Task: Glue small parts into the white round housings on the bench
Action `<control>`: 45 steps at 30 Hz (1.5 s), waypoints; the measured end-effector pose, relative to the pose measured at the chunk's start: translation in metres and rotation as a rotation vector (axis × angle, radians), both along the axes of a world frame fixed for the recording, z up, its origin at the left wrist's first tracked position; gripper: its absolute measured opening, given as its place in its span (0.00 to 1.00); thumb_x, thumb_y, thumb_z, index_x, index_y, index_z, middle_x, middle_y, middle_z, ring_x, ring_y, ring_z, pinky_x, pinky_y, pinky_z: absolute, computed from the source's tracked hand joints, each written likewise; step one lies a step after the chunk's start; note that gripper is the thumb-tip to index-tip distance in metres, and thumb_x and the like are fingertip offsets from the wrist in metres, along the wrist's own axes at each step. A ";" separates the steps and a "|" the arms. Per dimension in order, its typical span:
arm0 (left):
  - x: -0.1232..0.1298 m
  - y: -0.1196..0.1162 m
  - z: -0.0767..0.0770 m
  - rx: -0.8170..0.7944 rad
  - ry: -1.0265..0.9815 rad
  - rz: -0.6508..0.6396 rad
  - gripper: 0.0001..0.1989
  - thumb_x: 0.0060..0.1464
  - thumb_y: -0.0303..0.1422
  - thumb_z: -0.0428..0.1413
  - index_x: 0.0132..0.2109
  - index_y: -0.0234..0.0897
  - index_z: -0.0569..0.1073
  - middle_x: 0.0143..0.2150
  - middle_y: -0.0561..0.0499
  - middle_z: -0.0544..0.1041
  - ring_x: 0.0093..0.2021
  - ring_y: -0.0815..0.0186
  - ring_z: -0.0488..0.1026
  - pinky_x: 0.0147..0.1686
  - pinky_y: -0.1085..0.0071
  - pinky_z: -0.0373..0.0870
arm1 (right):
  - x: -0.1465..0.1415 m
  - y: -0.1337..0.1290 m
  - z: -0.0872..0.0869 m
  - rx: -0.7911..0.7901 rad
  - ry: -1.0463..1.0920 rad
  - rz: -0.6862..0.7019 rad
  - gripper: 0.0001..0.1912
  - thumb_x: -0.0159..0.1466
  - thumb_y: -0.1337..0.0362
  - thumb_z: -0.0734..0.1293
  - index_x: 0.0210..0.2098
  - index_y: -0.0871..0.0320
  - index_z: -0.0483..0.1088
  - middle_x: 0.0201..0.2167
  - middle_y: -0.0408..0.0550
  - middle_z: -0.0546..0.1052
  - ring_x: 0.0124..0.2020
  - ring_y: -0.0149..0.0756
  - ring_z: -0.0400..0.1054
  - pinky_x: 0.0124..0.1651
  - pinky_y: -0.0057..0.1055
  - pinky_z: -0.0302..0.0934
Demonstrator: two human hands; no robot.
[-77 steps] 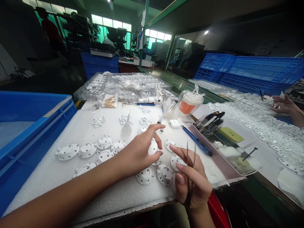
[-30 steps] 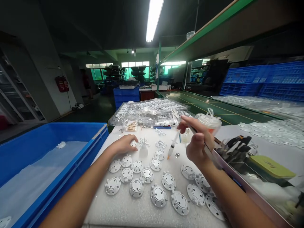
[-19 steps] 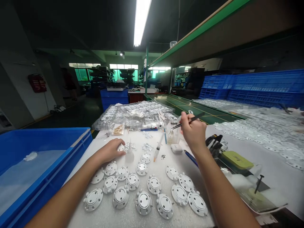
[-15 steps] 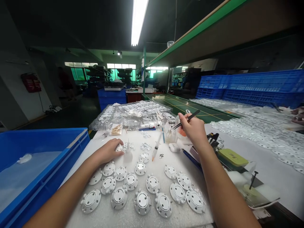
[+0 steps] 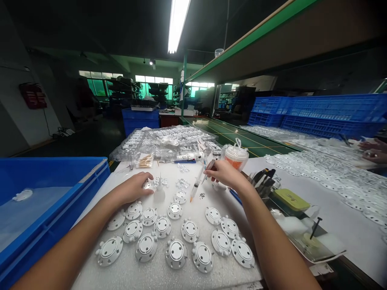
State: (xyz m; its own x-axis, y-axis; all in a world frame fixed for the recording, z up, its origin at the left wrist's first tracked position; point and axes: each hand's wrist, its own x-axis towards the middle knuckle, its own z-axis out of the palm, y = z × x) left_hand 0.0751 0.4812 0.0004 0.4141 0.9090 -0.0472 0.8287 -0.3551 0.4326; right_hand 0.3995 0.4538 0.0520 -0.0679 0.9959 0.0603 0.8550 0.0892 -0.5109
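Note:
My left hand [image 5: 133,188] lies on the white foam mat [image 5: 127,274] with its fingers curled over a small round white part [image 5: 147,185]. My right hand [image 5: 223,173] is closed on thin grey tweezers [image 5: 209,167], whose tips point down-left beside a propped syringe [image 5: 196,186] with an orange tip. Several round white housings [image 5: 176,253] lie in rows on the mat in front of both hands. A small white dropper bottle [image 5: 159,193] stands just right of my left hand.
A blue crate [image 5: 54,225] stands at the left. Clear blister trays [image 5: 169,141], cotton swabs [image 5: 145,161] and a bagged cup with orange contents [image 5: 235,156] sit behind. A tool tray [image 5: 298,241] lies at the right. A co-worker's hands [image 5: 372,150] work far right.
My right hand has dropped from raised beside the cup down to the syringe, tweezers still in it. My left hand has stayed on the small part. The view shifted slightly.

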 end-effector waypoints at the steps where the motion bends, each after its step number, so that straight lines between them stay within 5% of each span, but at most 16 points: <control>1: -0.001 0.000 0.001 -0.007 0.006 0.007 0.26 0.50 0.46 0.54 0.54 0.41 0.65 0.55 0.45 0.69 0.51 0.53 0.69 0.48 0.62 0.66 | -0.001 0.001 0.000 0.012 -0.011 -0.006 0.11 0.61 0.65 0.65 0.23 0.61 0.70 0.22 0.49 0.75 0.25 0.35 0.69 0.28 0.28 0.56; 12: -0.006 -0.009 0.020 -0.112 0.074 -0.045 0.36 0.51 0.39 0.53 0.65 0.49 0.50 0.58 0.48 0.68 0.42 0.60 0.72 0.33 0.71 0.67 | -0.013 0.012 -0.016 0.000 -0.029 -0.047 0.10 0.61 0.72 0.62 0.24 0.59 0.64 0.23 0.47 0.76 0.25 0.33 0.71 0.28 0.26 0.57; 18: -0.008 -0.011 0.022 -0.128 0.083 -0.078 0.36 0.52 0.35 0.52 0.66 0.51 0.48 0.62 0.51 0.64 0.51 0.60 0.69 0.42 0.71 0.67 | -0.007 0.014 -0.019 0.037 -0.077 -0.101 0.07 0.60 0.69 0.67 0.25 0.59 0.66 0.21 0.46 0.74 0.24 0.34 0.70 0.28 0.27 0.56; 21: -0.008 -0.011 0.022 -0.134 0.086 -0.085 0.36 0.52 0.34 0.52 0.66 0.51 0.47 0.62 0.50 0.64 0.52 0.59 0.69 0.43 0.71 0.67 | -0.002 0.011 -0.014 0.130 -0.130 -0.195 0.06 0.57 0.66 0.70 0.32 0.60 0.69 0.26 0.51 0.75 0.30 0.41 0.70 0.31 0.31 0.56; 26: -0.013 -0.010 0.026 -0.091 0.103 -0.059 0.35 0.52 0.34 0.53 0.65 0.50 0.51 0.63 0.49 0.62 0.54 0.57 0.67 0.44 0.68 0.68 | -0.013 0.000 -0.002 0.568 0.031 -0.191 0.09 0.64 0.60 0.63 0.31 0.58 0.67 0.33 0.51 0.75 0.34 0.40 0.68 0.37 0.33 0.57; 28: -0.014 -0.012 0.030 0.067 0.086 -0.072 0.23 0.52 0.33 0.52 0.56 0.46 0.65 0.58 0.49 0.67 0.53 0.56 0.67 0.44 0.67 0.68 | -0.025 -0.004 -0.001 0.615 0.197 -0.139 0.14 0.66 0.54 0.60 0.31 0.58 0.67 0.32 0.51 0.75 0.33 0.38 0.68 0.37 0.32 0.58; 30: -0.012 -0.017 0.035 0.396 -0.033 -0.091 0.09 0.54 0.29 0.49 0.40 0.40 0.72 0.45 0.49 0.74 0.46 0.59 0.70 0.41 0.66 0.68 | -0.036 -0.007 -0.001 0.560 0.311 -0.107 0.15 0.65 0.52 0.60 0.34 0.59 0.67 0.35 0.52 0.75 0.36 0.38 0.69 0.38 0.32 0.59; 33: 0.003 -0.033 0.042 1.035 -0.399 -0.090 0.11 0.54 0.21 0.47 0.29 0.38 0.69 0.27 0.51 0.72 0.33 0.64 0.68 0.34 0.68 0.67 | -0.049 -0.010 -0.004 0.379 0.481 -0.038 0.13 0.63 0.54 0.63 0.36 0.59 0.67 0.35 0.51 0.76 0.33 0.37 0.70 0.35 0.32 0.61; 35: 0.018 -0.046 0.043 1.261 -0.549 -0.184 0.11 0.51 0.17 0.49 0.30 0.37 0.69 0.25 0.53 0.70 0.31 0.66 0.67 0.31 0.69 0.67 | -0.054 -0.011 -0.005 0.224 0.639 0.020 0.12 0.62 0.55 0.64 0.36 0.59 0.67 0.33 0.50 0.76 0.28 0.34 0.70 0.30 0.30 0.62; 40: 0.053 -0.068 0.030 0.970 -0.354 -0.547 0.15 0.53 0.17 0.46 0.43 0.35 0.70 0.36 0.46 0.75 0.38 0.64 0.70 0.36 0.67 0.71 | -0.060 -0.011 -0.010 0.077 0.841 0.177 0.12 0.60 0.57 0.67 0.32 0.60 0.68 0.29 0.47 0.75 0.30 0.30 0.68 0.34 0.28 0.62; 45: 0.066 -0.072 0.019 0.665 -0.092 -0.534 0.18 0.59 0.23 0.44 0.55 0.34 0.63 0.43 0.45 0.74 0.42 0.61 0.71 0.38 0.65 0.71 | -0.064 -0.009 -0.018 -0.113 1.079 0.366 0.14 0.58 0.58 0.70 0.38 0.59 0.67 0.39 0.48 0.74 0.37 0.32 0.70 0.44 0.33 0.64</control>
